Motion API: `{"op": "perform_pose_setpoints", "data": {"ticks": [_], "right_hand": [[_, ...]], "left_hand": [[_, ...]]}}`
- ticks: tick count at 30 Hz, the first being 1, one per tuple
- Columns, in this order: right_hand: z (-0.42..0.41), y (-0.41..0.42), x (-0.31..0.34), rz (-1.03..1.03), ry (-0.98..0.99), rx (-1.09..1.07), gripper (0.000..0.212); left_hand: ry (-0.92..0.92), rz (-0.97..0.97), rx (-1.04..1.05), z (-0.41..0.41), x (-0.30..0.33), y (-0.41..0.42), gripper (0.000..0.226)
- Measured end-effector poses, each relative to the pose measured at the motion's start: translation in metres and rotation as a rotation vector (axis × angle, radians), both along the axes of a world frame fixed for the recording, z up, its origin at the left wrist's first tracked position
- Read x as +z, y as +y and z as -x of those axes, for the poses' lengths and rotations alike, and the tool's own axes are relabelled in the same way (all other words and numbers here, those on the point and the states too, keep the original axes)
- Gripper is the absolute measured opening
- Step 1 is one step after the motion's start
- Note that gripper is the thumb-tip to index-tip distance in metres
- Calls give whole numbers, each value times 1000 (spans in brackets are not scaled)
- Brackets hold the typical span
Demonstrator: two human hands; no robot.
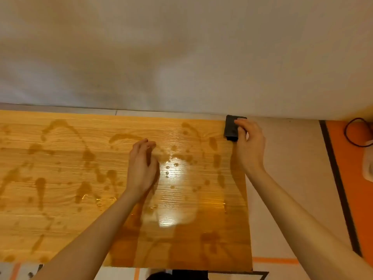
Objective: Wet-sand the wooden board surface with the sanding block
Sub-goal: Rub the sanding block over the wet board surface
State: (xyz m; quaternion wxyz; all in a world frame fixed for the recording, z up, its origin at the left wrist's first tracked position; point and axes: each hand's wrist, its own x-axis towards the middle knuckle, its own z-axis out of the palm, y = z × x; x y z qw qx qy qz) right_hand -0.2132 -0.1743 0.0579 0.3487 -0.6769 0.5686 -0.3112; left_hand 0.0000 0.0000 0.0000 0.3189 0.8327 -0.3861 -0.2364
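Wet board [80, 178]: right-hand fingers [241, 126] on sanding block [231, 129].

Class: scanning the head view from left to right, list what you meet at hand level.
Wet wooden board → left hand → shiny water patch → dark sanding block → right hand → black cable → white object.

Lighting, as I read it: warm, moderately dim, from overhead. Strong white glare patch on the wet wooden board [173, 199], which washes out the grain there. Soft shadows fall under both forearms. Left hand [142, 168] motion-blurred at its fingers. The wall [181, 47] is mottled and soft. Wide-angle bending shows at the frame edges.
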Motion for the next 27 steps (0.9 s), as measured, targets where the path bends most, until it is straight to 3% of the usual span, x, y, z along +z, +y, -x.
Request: {"op": "perform_pose_setpoints", "data": {"ticks": [4,8,15,21,27], "right_hand": [[-17,-28,-20,-19,148,32,37],[-22,-41,-49,-43,343,118,51],[-15,-34,-71,73,339,157,49],[16,40,-79,153,428,343,49],[-27,-45,-78,145,563,277,47]], "left_hand": [[-242,-58,-33,-16,-15,2,41],[-367,-92,-96,-16,-26,5,49],[-390,-80,-72,-18,-34,5,48],[-377,-69,-67,-20,-38,6,50],[-391,-56,-60,-20,-37,5,49]]}}
